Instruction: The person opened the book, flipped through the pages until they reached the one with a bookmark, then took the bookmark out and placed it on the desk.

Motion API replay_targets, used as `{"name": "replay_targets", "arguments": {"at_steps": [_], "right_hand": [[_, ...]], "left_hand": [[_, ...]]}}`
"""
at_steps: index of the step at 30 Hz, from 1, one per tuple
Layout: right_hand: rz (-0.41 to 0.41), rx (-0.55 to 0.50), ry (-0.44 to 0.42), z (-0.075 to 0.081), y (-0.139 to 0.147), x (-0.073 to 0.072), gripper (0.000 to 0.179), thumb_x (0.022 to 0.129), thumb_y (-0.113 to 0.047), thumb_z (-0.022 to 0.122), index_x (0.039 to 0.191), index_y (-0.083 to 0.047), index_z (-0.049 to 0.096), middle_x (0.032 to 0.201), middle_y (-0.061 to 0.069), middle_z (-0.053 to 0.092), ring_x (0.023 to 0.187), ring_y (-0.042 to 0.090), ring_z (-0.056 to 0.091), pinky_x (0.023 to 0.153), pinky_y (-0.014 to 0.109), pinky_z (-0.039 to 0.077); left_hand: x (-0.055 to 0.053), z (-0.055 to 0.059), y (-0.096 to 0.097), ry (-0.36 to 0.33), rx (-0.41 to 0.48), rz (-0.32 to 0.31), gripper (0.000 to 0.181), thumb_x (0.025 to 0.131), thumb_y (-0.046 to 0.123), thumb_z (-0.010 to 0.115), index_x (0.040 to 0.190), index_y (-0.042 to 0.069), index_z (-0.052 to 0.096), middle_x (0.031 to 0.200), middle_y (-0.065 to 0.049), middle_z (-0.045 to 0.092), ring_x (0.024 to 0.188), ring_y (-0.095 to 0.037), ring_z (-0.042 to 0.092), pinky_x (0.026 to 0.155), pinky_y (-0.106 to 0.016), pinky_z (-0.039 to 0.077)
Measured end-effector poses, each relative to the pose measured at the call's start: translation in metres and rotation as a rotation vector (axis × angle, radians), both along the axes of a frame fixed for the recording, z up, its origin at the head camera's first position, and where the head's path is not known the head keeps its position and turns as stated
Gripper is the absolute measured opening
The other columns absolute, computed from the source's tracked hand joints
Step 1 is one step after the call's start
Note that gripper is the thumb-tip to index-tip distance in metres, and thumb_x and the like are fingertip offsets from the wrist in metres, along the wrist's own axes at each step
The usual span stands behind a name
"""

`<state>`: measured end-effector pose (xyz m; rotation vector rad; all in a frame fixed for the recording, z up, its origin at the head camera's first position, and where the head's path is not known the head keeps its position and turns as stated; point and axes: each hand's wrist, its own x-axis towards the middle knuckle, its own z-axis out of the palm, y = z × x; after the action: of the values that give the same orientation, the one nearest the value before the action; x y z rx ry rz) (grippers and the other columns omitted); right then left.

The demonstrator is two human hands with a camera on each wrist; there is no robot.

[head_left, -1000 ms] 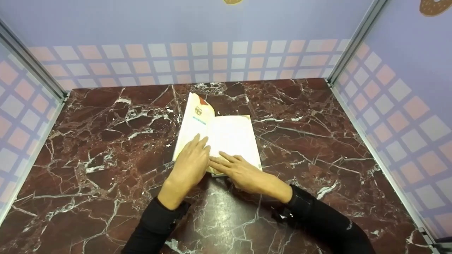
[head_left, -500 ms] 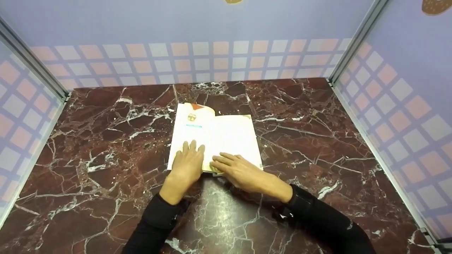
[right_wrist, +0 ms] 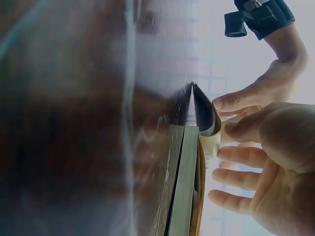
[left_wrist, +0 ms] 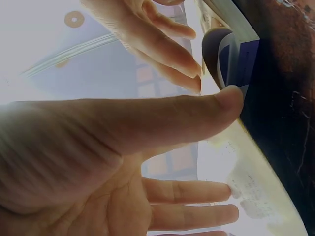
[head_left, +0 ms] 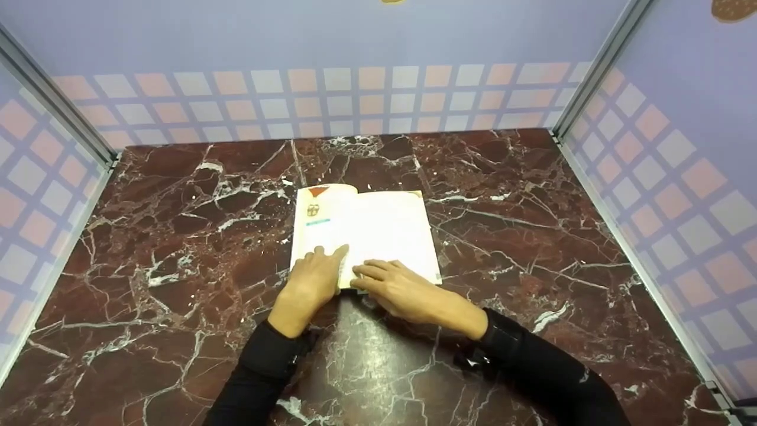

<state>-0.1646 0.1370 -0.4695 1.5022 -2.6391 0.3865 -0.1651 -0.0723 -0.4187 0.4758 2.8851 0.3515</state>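
An open book (head_left: 393, 228) with bright pages lies in the middle of the table. A red corner mark, a small drawing and a blue line show on its left page (head_left: 322, 231). Fingers extended, my left hand (head_left: 310, 281) rests on the lower part of that page. Its thumb reaches along the page's near edge by the fold, as the left wrist view shows. My right hand (head_left: 402, 290) lies over the bottom of the right page, fingers fairly straight and pointing to the fold. In the right wrist view, the page block (right_wrist: 184, 182) is seen edge-on, with a leaf curving up near the spine.
Dark red marbled table top (head_left: 177, 248) surrounds the book. Behind it stands a lilac wall (head_left: 331, 35) with pink and white squares, and similar panels (head_left: 680, 177) close off both sides.
The left page, earlier raised and slanted, has come down flatter, its top edge now nearer me. My left hand has slid slightly left and toward me, thumb now spread. My right hand barely moved.
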Motion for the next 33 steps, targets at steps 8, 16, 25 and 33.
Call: {"name": "replay_targets", "arguments": {"at_steps": [8,16,25,33], "right_hand": [[0.022,0.009,-0.019,0.001,-0.002,0.001,0.045,0.097,-0.011,0.068,0.141,-0.009,0.061,0.147,0.013,0.057,0.138,0.033,0.051,0.113,0.049,0.043],[-0.001,-0.055,0.015,-0.001,-0.001,-0.002,0.037,0.094,-0.010,0.071,0.130,-0.007,0.068,0.131,0.011,0.067,0.124,0.029,0.060,0.105,0.043,0.049],[-0.084,-0.117,0.082,-0.003,0.004,-0.003,0.021,0.089,-0.009,0.077,0.110,-0.009,0.075,0.105,0.006,0.070,0.096,0.022,0.062,0.086,0.034,0.054],[-0.142,-0.074,0.072,-0.003,0.006,-0.003,0.018,0.090,-0.014,0.078,0.108,-0.011,0.076,0.104,0.006,0.069,0.095,0.023,0.059,0.083,0.034,0.054]], "left_hand": [[-0.003,-0.002,-0.001,-0.049,-0.019,-0.005,0.072,0.083,0.004,0.081,0.148,0.005,0.051,0.122,-0.033,0.060,0.107,-0.049,0.061,0.092,-0.061,0.053],[-0.006,-0.006,-0.002,-0.074,-0.011,0.013,0.068,0.082,0.012,0.085,0.142,0.003,0.054,0.125,-0.033,0.057,0.113,-0.049,0.059,0.096,-0.062,0.051],[-0.008,-0.010,-0.001,-0.049,0.022,0.005,0.054,0.080,0.010,0.087,0.123,-0.003,0.058,0.121,-0.027,0.052,0.105,-0.047,0.058,0.089,-0.059,0.054],[-0.009,-0.012,0.000,-0.051,0.039,-0.006,0.048,0.079,0.007,0.087,0.116,-0.003,0.058,0.108,-0.025,0.059,0.098,-0.046,0.063,0.086,-0.057,0.055]]}}
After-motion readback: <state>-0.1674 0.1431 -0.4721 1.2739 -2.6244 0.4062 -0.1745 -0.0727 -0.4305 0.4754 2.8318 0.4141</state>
